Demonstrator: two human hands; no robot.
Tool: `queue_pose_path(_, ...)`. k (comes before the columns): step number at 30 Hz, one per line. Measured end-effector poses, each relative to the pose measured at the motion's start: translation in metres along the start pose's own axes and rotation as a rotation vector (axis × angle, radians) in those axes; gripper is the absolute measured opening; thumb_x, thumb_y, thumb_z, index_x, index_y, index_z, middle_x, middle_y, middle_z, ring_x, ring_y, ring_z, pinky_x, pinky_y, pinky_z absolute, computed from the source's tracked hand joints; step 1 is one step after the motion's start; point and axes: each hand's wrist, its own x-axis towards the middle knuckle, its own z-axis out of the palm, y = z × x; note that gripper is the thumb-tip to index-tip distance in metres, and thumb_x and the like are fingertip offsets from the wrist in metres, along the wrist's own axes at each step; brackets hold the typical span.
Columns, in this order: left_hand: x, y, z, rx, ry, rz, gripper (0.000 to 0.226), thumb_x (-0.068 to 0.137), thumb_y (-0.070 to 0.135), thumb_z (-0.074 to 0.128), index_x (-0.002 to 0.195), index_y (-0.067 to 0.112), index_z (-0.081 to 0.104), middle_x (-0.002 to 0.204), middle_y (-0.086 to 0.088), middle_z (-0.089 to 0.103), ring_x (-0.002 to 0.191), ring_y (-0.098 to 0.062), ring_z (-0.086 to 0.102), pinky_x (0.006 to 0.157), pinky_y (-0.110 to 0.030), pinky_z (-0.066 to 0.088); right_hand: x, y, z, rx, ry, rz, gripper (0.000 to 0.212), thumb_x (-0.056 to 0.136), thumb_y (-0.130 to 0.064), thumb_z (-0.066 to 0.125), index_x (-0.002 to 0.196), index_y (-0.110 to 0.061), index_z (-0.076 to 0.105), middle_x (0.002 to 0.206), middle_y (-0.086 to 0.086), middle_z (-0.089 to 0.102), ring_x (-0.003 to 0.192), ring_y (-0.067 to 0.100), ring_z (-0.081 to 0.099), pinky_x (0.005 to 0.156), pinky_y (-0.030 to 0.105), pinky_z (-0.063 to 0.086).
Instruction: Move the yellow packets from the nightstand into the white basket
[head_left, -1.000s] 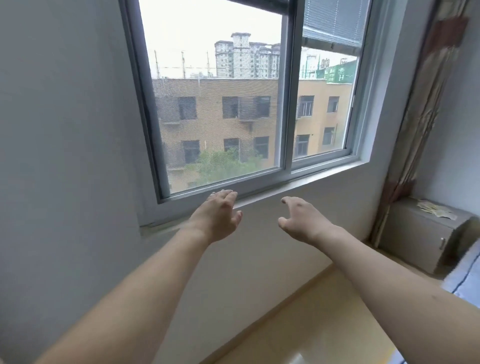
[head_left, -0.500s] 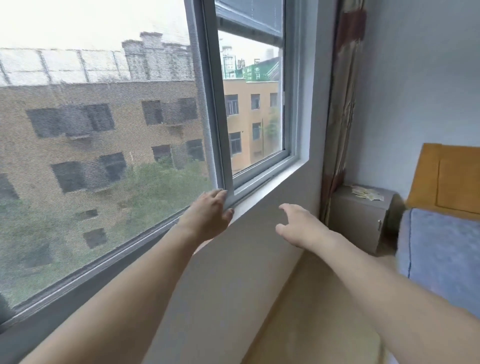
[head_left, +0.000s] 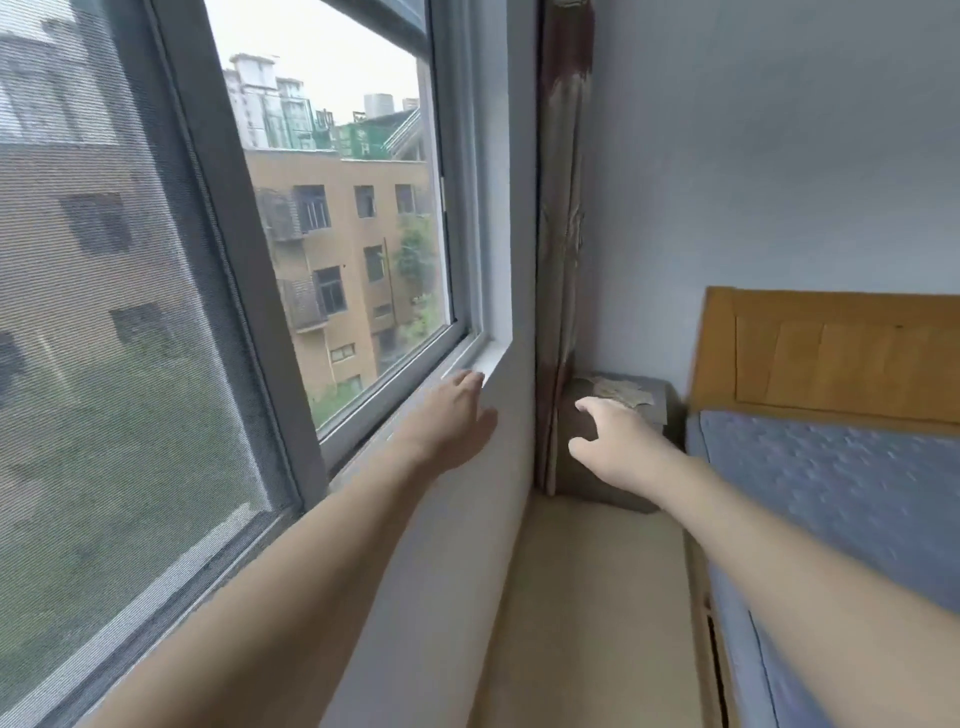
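A small grey-brown nightstand (head_left: 657, 402) stands in the far corner between the curtain and the bed. Pale yellow packets (head_left: 621, 391) lie scattered on its top. My right hand (head_left: 613, 439) is stretched out in the air in front of the nightstand, fingers apart and empty, hiding part of its front. My left hand (head_left: 454, 421) is held out by the window sill, open and empty. No white basket is in view.
A large window (head_left: 332, 234) with a grey frame fills the left wall. A patterned curtain (head_left: 561, 234) hangs in the corner. A bed with a blue cover (head_left: 841, 499) and wooden headboard (head_left: 831, 353) is on the right. A narrow strip of beige floor (head_left: 587, 597) runs between wall and bed.
The view has swung right and moved forward along the wall. The nightstand is now closer and nearer the centre, behind my right hand. Both hands stay open and empty.
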Motion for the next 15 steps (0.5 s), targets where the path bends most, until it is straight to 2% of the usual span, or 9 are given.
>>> queue_pose_path(3,0.063,0.002,0.045,-0.039,-0.066,0.073,0.046,0.095,0.030,0.050,0.134,0.006,0.047,0.141,-0.007,0.047,0.128,-0.029,0.045,0.100,-0.034,0.039,0.043,0.033,0.000,-0.027,-0.006,0.059,0.058,0.093,-0.023,0.048,0.149,-0.015,0.032,0.155,0.003,0.030,0.142,0.022,0.028,0.112,0.034,0.031)
queue_pose_path(6,0.129,0.013,0.088,-0.059,-0.092,0.139,0.048,0.096,0.032,0.049,0.137,0.007,0.045,0.144,-0.005,0.045,0.133,-0.025,0.041,0.105,-0.033,0.036,0.093,0.078,-0.006,-0.042,0.007,0.138,0.058,0.093,-0.025,0.048,0.148,-0.016,0.032,0.154,0.002,0.031,0.138,0.021,0.035,0.109,0.036,0.035)
queue_pose_path(10,0.225,0.032,0.138,-0.079,-0.110,0.193,0.043,0.097,0.032,0.046,0.134,0.010,0.046,0.141,-0.001,0.046,0.131,-0.024,0.042,0.101,-0.033,0.037,0.173,0.140,-0.023,-0.057,0.058,0.210,0.058,0.092,-0.025,0.047,0.148,-0.016,0.033,0.154,0.002,0.032,0.137,0.023,0.037,0.107,0.035,0.036)
queue_pose_path(15,0.352,0.051,0.173,-0.045,-0.131,0.224,0.047,0.098,0.033,0.044,0.141,0.013,0.042,0.148,0.003,0.040,0.136,-0.020,0.035,0.102,-0.033,0.037,0.274,0.208,-0.060,-0.042,0.092,0.264,0.055,0.093,-0.025,0.049,0.145,-0.015,0.036,0.151,0.005,0.037,0.134,0.024,0.040,0.103,0.034,0.038)
